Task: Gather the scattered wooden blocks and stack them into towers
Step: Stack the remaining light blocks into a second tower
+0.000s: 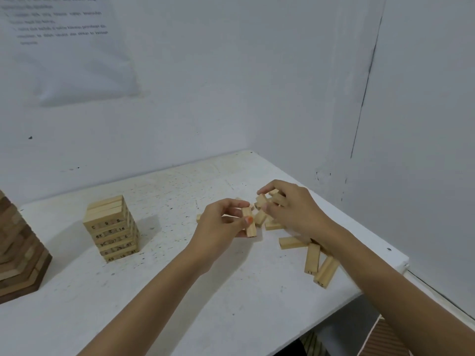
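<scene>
One smooth rectangular wooden block, pinched in left hand, another block gripped by right hand

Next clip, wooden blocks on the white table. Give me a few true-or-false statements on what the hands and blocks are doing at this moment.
1. The left hand pinches a wooden block. True.
2. The right hand is empty. False: its fingers curl round a second block over the scattered pile.
3. A numbered block tower stands to the left of both hands. True.
4. Every block is already stacked. False: several loose blocks lie flat near the right forearm.
</scene>
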